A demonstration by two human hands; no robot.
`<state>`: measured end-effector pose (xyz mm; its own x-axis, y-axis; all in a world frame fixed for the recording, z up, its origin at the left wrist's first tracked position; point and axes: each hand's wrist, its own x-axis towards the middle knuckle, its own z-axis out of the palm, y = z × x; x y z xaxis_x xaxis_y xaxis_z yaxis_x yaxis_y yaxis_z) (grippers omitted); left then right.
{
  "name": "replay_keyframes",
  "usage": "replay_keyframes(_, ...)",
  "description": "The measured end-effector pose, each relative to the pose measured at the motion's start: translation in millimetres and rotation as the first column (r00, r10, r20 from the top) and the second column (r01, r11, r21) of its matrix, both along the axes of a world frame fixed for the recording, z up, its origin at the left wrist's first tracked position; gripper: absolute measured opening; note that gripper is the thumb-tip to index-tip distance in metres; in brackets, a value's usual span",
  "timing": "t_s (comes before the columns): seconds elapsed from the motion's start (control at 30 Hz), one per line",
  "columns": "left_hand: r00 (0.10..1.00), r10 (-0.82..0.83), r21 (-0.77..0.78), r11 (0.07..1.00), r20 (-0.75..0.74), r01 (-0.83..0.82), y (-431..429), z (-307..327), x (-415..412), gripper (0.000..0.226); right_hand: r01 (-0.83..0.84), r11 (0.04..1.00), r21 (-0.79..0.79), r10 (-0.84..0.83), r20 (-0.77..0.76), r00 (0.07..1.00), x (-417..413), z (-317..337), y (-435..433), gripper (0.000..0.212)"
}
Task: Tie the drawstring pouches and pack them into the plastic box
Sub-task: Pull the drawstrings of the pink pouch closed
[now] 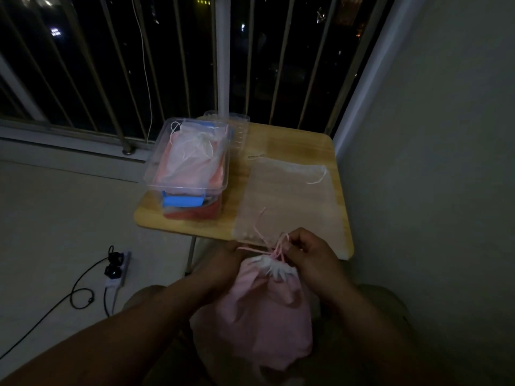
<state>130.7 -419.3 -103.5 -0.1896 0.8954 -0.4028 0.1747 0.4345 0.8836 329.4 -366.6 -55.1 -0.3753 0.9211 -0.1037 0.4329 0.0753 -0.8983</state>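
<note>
From the head view, I hold a pink pouch in front of me, over my lap and just below the near edge of the wooden bench. Its mouth is gathered together, and the white lining shows at the top. The fingers of my right hand are curled and pinch the pink drawstring just above the gathered mouth. My left hand is partly behind the pouch. Its fingers grip the other part of the same drawstring, which runs to the left side.

On the bench, at the far left, stands the clear plastic box with a blue latch on its near side. Several pouches lie inside it, pink and white ones on top. Beside the box, to the right, a thin pale pouch lies flat on the bench, with its cord loose.

On the floor at the left there is a power strip with black cables.
</note>
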Motion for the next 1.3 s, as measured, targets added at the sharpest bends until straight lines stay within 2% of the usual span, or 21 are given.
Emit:
replay_keyframes(0.03,0.998,0.021,0.005,1.000,0.066,-0.022,-1,-1,3,0.012,-0.015,1.000,-0.004,0.015,0.021,1.000,0,-1,-1,0.020)
replay_keyframes(0.1,0.996,-0.031,0.018,0.999,0.088,0.029,-5,1,13,0.018,-0.023,1.000,0.000,0.023,0.034,0.999,1,-6,-4,0.018)
replay_keyframes(0.23,0.971,-0.165,0.156,0.969,-0.174,0.193,-11,6,12,0.021,-0.005,1.000,-0.006,0.005,0.011,1.000,1,-10,-8,0.020)
replay_keyframes(0.33,0.956,-0.225,0.189,0.947,-0.190,0.260,-15,13,11,0.028,0.007,1.000,-0.001,-0.007,0.017,1.000,-1,-11,-8,0.017)
replay_keyframes(0.37,0.973,-0.201,0.194,0.956,-0.109,0.219,-15,18,12,0.031,0.006,1.000,0.010,-0.006,0.018,1.000,-1,-11,-9,0.016)
replay_keyframes(0.47,0.986,-0.021,0.129,0.992,0.164,0.000,-15,21,11,0.019,0.005,1.000,-0.001,-0.005,-0.002,1.000,-2,-10,-10,0.016)
replay_keyframes(0.5,0.975,-0.004,0.133,0.991,0.221,-0.026,-16,22,10,0.026,0.011,1.000,-0.008,-0.011,-0.008,1.000,-3,-10,-11,0.017)
replay_keyframes(0.53,0.982,-0.035,0.193,0.981,0.186,-0.002,-17,22,9,0.033,0.017,1.000,-0.011,-0.017,-0.014,1.000,-3,-10,-11,0.017)
replay_keyframes(0.6,0.990,-0.123,0.328,0.934,-0.072,0.140,-17,26,11,0.044,0.025,1.000,-0.004,-0.026,-0.019,0.999,-5,-11,-11,0.017)
replay_keyframes(0.63,0.965,-0.144,0.374,0.901,-0.219,0.220,-17,27,15,0.045,0.027,1.000,0.000,-0.027,-0.020,0.999,-6,-11,-10,0.016)
replay_keyframes(0.7,0.887,-0.128,0.406,0.854,-0.443,0.326,-14,25,24,0.030,0.026,1.000,-0.007,-0.026,-0.026,0.999,-8,-12,-10,0.015)
replay_keyframes(0.8,0.834,-0.006,0.486,0.810,-0.552,0.327,-10,18,25,0.025,0.011,1.000,-0.007,-0.011,-0.021,1.000,-11,-12,-10,0.017)
replay_keyframes(0.9,0.758,0.090,0.583,0.700,-0.646,0.413,-18,23,30,0.019,0.042,0.998,0.041,-0.043,0.016,0.999,-10,-10,-7,0.022)
replay_keyframes(1.0,0.719,-0.065,0.555,0.589,-0.692,0.587,-33,31,36,0.024,0.071,0.997,0.028,-0.070,-0.037,0.997,-7,-7,-4,0.021)
replay_keyframes(1.03,0.739,-0.104,0.558,0.587,-0.666,0.586,-34,30,34,0.026,0.057,0.998,0.019,-0.056,-0.056,0.997,-7,-6,-4,0.020)
replay_keyframes(1.07,0.801,-0.084,0.595,0.624,-0.593,0.506,-32,31,31,0.024,0.039,0.999,0.011,-0.038,-0.070,0.997,-7,-4,-4,0.020)
replay_keyframes(1.13,0.921,0.104,0.622,0.765,-0.376,0.168,-19,32,19,0.017,0.003,1.000,-0.012,-0.004,-0.104,0.995,-7,-1,-3,0.019)
replay_keyframes(1.17,0.942,0.168,0.547,0.837,-0.292,0.020,-9,34,10,0.018,-0.019,1.000,-0.016,0.017,-0.108,0.994,-6,0,-2,0.018)
replay_keyframes(1.2,0.961,0.151,0.417,0.908,-0.234,-0.041,2,38,3,0.021,-0.046,0.999,-0.015,0.044,-0.104,0.994,-5,1,-1,0.018)
replay_keyframes(1.23,0.975,0.077,0.274,0.962,-0.209,-0.017,10,41,-3,0.027,-0.074,0.997,-0.018,0.071,-0.105,0.992,-3,2,0,0.017)
replay_keyframes(1.3,0.977,-0.105,0.023,0.994,-0.185,0.111,20,48,-10,0.037,-0.114,0.993,-0.040,0.108,-0.128,0.986,-1,4,2,0.015)
